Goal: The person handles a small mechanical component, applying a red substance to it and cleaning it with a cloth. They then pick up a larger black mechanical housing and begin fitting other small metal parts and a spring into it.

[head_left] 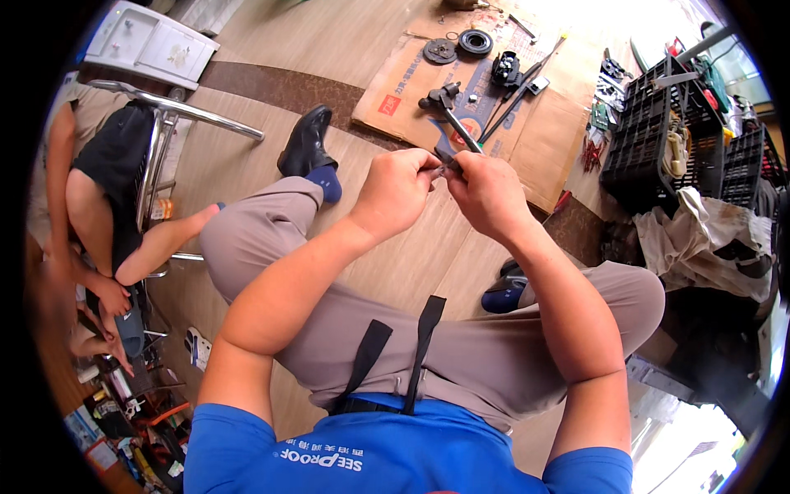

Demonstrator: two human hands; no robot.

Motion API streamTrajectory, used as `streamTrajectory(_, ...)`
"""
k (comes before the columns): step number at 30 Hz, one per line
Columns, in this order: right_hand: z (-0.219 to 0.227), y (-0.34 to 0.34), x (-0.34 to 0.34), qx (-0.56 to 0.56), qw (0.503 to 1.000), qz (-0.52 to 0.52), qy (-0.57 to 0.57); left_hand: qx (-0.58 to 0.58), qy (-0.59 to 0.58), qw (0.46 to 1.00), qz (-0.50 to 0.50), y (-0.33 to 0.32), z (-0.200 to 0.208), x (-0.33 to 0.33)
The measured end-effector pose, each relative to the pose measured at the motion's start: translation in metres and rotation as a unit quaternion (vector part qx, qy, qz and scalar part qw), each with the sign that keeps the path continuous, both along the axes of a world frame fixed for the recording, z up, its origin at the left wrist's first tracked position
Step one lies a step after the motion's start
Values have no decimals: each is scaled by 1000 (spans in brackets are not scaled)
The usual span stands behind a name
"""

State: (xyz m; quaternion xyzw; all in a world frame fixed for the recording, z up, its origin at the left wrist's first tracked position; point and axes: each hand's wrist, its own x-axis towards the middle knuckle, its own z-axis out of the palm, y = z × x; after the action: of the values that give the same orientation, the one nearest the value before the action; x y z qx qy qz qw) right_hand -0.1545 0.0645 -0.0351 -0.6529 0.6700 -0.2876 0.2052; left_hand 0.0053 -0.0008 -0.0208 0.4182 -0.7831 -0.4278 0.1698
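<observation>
My left hand (399,189) and my right hand (491,193) meet in front of my knees, near the close edge of a flattened cardboard sheet (543,169). Between the fingertips is a small dark part (447,160); its kind is too small to tell. Both hands are closed on it, thumbs and fingers pinching. Just beyond my right hand, a black tool with a long shaft and bulky head (444,97) lies on the cardboard. Farther back on the sheet are a black ring (476,42), a dark round disc (440,52) and a black mechanical assembly (506,70).
Black plastic crates (642,132) with tools stand at the right, a pale cloth (712,243) beside them. Another person (90,189) sits at the left by a metal-framed chair (177,107). A white cabinet (152,45) is at the far left, and mixed items (136,428) lie lower left.
</observation>
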Motion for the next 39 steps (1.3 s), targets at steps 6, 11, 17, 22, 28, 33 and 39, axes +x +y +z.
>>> streamTrajectory(6,-11,-6,-14,75,995,-61,-24,95,9,993,64,-14,-5,2)
streamTrajectory(11,-56,-12,-32,263,963,-52,28,2,-73,997,21,-26,-43,18)
streamTrajectory(17,-145,-9,-69,297,939,-162,-59,-52,-170,977,-116,-24,-89,32)
streamTrajectory(22,-202,32,-113,324,913,-250,-2,14,-287,935,-210,-27,-131,17)
streamTrajectory(28,-219,62,-119,444,800,-404,-1,64,-380,897,-214,-6,-229,-10)
streamTrajectory(33,-236,72,-140,407,748,-523,-29,89,-405,872,-259,48,-290,0)
streamTrajectory(39,-294,100,-200,359,725,-588,-15,219,-388,879,-167,47,-318,41)
